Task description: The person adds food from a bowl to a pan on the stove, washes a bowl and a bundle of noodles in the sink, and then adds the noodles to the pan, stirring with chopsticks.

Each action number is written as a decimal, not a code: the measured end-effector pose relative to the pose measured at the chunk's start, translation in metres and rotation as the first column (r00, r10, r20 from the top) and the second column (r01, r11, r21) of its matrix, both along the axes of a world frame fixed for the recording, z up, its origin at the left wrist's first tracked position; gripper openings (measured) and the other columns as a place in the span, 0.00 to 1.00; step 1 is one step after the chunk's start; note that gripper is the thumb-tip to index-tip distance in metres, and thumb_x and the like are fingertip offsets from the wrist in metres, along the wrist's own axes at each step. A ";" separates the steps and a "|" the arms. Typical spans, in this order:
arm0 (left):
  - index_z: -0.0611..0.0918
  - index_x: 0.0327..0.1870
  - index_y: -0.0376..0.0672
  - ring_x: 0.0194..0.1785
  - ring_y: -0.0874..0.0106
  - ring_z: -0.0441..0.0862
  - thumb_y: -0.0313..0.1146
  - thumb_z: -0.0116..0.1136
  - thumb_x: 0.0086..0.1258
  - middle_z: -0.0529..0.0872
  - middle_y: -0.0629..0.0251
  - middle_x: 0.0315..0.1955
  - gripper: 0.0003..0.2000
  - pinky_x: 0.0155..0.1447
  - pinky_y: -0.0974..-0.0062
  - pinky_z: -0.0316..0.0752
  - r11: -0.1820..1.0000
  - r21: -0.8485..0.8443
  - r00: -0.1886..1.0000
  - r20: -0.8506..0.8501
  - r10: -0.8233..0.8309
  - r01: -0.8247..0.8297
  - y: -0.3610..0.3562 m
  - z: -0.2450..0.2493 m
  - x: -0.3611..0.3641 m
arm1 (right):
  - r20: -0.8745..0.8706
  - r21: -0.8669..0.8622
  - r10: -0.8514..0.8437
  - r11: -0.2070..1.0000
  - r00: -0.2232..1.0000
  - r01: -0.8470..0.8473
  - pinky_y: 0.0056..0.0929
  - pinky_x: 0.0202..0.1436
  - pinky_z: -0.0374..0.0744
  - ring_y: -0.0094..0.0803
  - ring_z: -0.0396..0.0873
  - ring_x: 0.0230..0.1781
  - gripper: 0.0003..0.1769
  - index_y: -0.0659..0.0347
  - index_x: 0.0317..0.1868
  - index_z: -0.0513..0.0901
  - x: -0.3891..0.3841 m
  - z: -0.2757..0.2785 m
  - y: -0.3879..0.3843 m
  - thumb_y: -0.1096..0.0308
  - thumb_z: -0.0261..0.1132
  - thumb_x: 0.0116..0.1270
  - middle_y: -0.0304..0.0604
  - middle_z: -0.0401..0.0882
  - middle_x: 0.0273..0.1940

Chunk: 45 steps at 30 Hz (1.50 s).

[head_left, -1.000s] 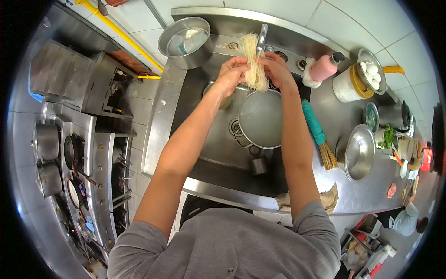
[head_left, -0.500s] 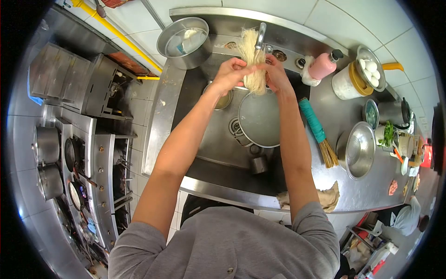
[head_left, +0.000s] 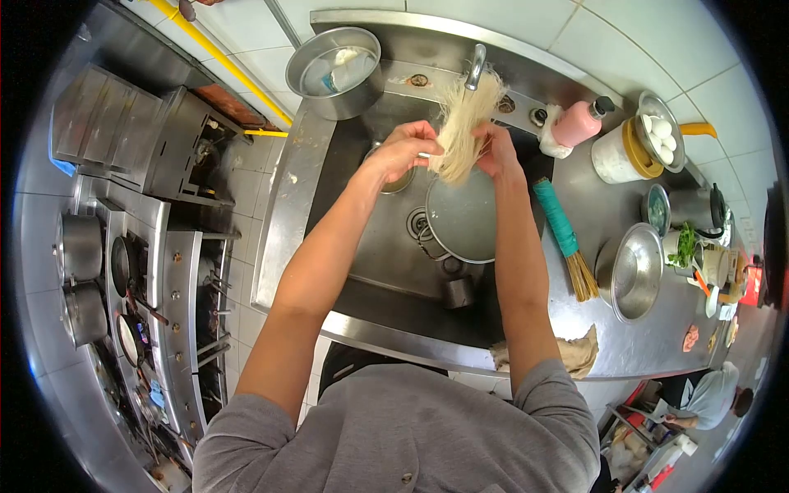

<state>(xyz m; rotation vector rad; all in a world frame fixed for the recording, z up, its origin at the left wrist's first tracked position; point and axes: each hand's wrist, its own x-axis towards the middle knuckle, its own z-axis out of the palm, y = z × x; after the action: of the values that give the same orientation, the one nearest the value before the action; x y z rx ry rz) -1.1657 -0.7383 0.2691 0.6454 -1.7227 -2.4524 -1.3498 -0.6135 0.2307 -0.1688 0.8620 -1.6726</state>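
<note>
A bundle of dried rice noodles is held above the sink, its strands loose and fanned out at the top by the faucet. My left hand pinches at the bundle's left edge; a small white piece, too small to name, shows at its fingertips. On the other side, my right hand has its fingers closed against the noodles, partly hidden by them. Below the bundle, a large round pot of cloudy water stands in the sink. A smaller bowl sits partly under my left wrist.
A deep metal pot stands at the sink's back left corner. Along the right counter are a pink bottle, eggs in a strainer, a teal-handled brush and a steel bowl. Another person is at the far right.
The noodle bundle has shifted slightly right, tilted and spread looser. My hands have moved farther apart, the left now at its edge with a white piece showing. The other person has come further into view.
</note>
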 end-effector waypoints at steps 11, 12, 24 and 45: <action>0.72 0.57 0.38 0.51 0.68 0.82 0.38 0.64 0.68 0.82 0.59 0.49 0.22 0.52 0.68 0.78 0.938 0.095 0.943 0.020 0.333 -0.334 0.023 0.005 -0.023 | -0.404 0.149 0.115 0.987 0.907 -0.059 0.28 0.47 0.78 0.25 0.80 0.44 0.16 0.63 0.54 0.77 0.030 0.042 0.011 0.64 0.58 0.71 0.38 0.81 0.44; 0.72 0.57 0.36 0.51 0.67 0.82 0.37 0.63 0.69 0.82 0.58 0.50 0.21 0.53 0.68 0.79 0.931 0.158 0.943 0.005 0.332 -0.328 0.020 0.003 -0.025 | -0.359 0.111 0.064 0.993 0.931 -0.026 0.28 0.48 0.78 0.26 0.80 0.44 0.16 0.62 0.55 0.77 0.024 0.033 0.012 0.63 0.57 0.72 0.39 0.81 0.45; 0.68 0.61 0.40 0.56 0.63 0.79 0.32 0.60 0.70 0.79 0.58 0.53 0.21 0.61 0.62 0.75 0.924 0.256 0.947 -0.074 0.313 -0.285 -0.033 0.041 -0.060 | -0.235 0.040 0.052 0.998 0.971 -0.044 0.30 0.44 0.81 0.30 0.81 0.43 0.18 0.61 0.55 0.77 0.015 0.038 -0.012 0.56 0.55 0.75 0.41 0.81 0.47; 0.56 0.68 0.40 0.61 0.62 0.77 0.12 0.61 0.55 0.75 0.52 0.57 0.39 0.63 0.64 0.75 0.976 0.183 0.972 -0.180 0.150 -0.117 -0.015 0.020 -0.034 | -0.461 0.157 -0.011 0.983 0.888 0.094 0.26 0.40 0.78 0.26 0.81 0.38 0.16 0.64 0.52 0.78 0.010 0.043 0.007 0.70 0.59 0.65 0.39 0.82 0.40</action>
<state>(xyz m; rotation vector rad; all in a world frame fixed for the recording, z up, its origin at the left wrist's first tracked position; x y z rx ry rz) -1.2001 -0.7537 0.2894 0.4998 -1.3642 -2.4924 -1.3401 -0.6060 0.2742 -0.4358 1.3758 -1.6211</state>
